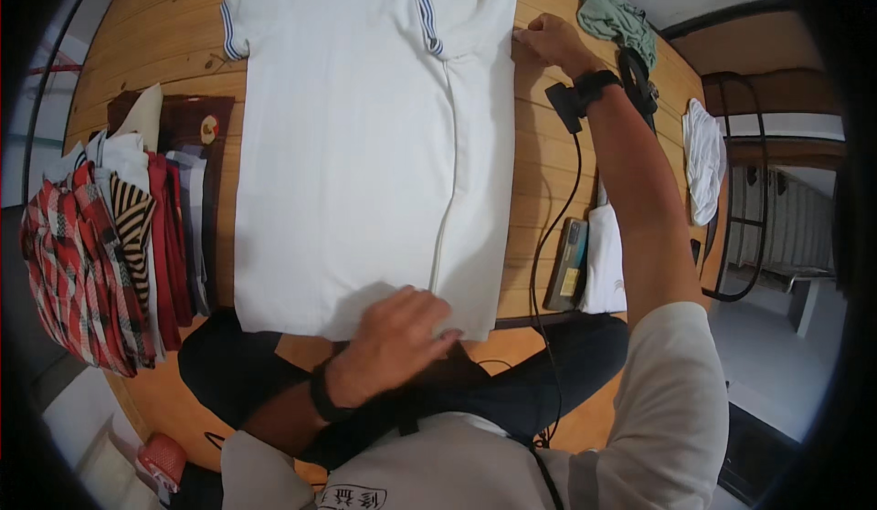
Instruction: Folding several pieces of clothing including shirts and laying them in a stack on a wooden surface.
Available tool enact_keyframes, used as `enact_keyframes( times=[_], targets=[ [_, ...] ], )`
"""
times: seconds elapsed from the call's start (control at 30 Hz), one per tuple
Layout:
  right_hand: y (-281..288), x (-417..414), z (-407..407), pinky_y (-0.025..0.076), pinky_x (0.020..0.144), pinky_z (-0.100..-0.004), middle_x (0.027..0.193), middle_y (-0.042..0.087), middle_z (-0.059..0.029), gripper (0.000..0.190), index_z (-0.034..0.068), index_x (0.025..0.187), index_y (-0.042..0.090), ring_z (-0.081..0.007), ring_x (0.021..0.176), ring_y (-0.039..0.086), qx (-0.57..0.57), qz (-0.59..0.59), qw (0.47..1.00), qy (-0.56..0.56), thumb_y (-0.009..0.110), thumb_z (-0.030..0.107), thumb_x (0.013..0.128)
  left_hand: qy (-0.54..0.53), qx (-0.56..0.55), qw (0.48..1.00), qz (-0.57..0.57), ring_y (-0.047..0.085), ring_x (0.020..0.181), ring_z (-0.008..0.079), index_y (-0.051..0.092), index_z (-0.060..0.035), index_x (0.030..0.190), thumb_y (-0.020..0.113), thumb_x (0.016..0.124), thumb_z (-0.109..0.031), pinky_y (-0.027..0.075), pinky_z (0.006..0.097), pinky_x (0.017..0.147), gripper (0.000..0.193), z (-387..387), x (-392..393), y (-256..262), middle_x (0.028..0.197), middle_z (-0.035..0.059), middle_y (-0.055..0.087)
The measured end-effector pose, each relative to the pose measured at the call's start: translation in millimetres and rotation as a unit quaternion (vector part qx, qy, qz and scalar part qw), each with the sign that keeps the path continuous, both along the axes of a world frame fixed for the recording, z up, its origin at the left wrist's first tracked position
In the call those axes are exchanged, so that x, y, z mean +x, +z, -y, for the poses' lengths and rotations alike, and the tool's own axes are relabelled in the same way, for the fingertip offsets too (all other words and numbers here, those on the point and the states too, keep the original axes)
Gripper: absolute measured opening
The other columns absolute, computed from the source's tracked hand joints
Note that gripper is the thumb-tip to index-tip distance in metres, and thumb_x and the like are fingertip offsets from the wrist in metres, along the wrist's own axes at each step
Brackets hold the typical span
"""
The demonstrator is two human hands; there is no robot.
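Observation:
A white short-sleeved shirt (342,154) with blue-striped cuffs lies spread on the wooden table (534,236). Its right side is turned inward, making a long fold, and one sleeve rests over that part. At the shirt's upper right edge is my right hand (553,41), its fingertips bent and meeting the cloth's edge; whether they pinch it cannot be made out. Over the hem, near the table's front edge, my left hand (404,332) is slightly blurred with the fingers curved, and its contact with the cloth is unclear. A black strap with a small device circles my right wrist.
Left stands a pile of clothes (82,263), beside a dark brown item (223,140). Right lie a phone-like device (567,263), folded white cloth (603,256), green cloth (616,17) and another white cloth (702,161). A black cable (536,270) runs from my right wrist device.

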State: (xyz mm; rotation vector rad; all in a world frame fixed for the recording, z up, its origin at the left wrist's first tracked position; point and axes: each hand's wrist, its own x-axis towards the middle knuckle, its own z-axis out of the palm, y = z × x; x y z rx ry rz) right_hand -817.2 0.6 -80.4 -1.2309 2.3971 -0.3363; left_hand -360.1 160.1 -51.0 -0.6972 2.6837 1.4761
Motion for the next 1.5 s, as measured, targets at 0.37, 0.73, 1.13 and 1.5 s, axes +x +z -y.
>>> enact_keyframes(
  times=[0.37, 0.73, 1.13, 1.5],
  targets=[
    [-18.1, -61.6, 64.2, 0.054, 0.071, -0.0371, 0.088, 0.072, -0.0136, 0.045, 0.000, 0.096, 0.072, -0.0248, 0.079, 0.069, -0.096, -0.027, 0.991, -0.090, 0.071, 0.044, 0.088, -0.186, -0.168, 0.962, -0.111, 0.053, 0.117, 0.0237, 0.060, -0.0076, 0.122, 0.060, 0.084, -0.019, 0.043, 0.0412, 0.097, 0.040, -56.7, -34.2, -44.7, 0.124, 0.0076, 0.059],
    [-36.3, -77.8, 88.2, 0.052, 0.092, -0.0438, 0.104, 0.072, -0.0245, 0.045, 0.001, 0.104, 0.073, -0.0405, 0.103, 0.069, -0.179, -0.094, 0.979, -0.027, 0.063, 0.039, 0.083, -0.154, -0.029, 0.969, -0.189, 0.057, 0.110, 0.0221, 0.061, -0.0050, 0.112, 0.062, 0.082, -0.016, 0.047, 0.0371, 0.095, 0.032, -56.3, -38.7, -55.3, 0.113, 0.0070, 0.062],
    [-25.1, -95.6, 54.1, 0.052, 0.086, -0.0487, 0.099, 0.070, -0.0282, 0.041, -0.004, 0.099, 0.066, -0.0434, 0.097, 0.068, -0.145, -0.255, 0.954, -0.057, 0.064, 0.035, 0.084, -0.172, -0.033, 0.967, -0.187, 0.050, 0.127, 0.0258, 0.060, -0.0039, 0.124, 0.072, 0.084, -0.034, 0.044, 0.0399, 0.104, 0.052, -67.4, -39.3, -51.6, 0.134, 0.0121, 0.056],
    [-0.2, 37.0, 9.0, 0.053, 0.067, -0.0325, 0.091, 0.068, -0.0116, 0.055, -0.004, 0.119, 0.060, -0.0195, 0.079, 0.065, -0.049, 0.036, 0.987, 0.152, 0.070, 0.042, 0.090, -0.110, -0.058, 0.965, -0.230, 0.060, 0.102, 0.0278, 0.070, -0.0067, 0.096, 0.071, 0.079, -0.028, 0.048, 0.0426, 0.088, 0.027, -48.3, -33.7, -38.0, 0.101, 0.0069, 0.064]
  ],
)
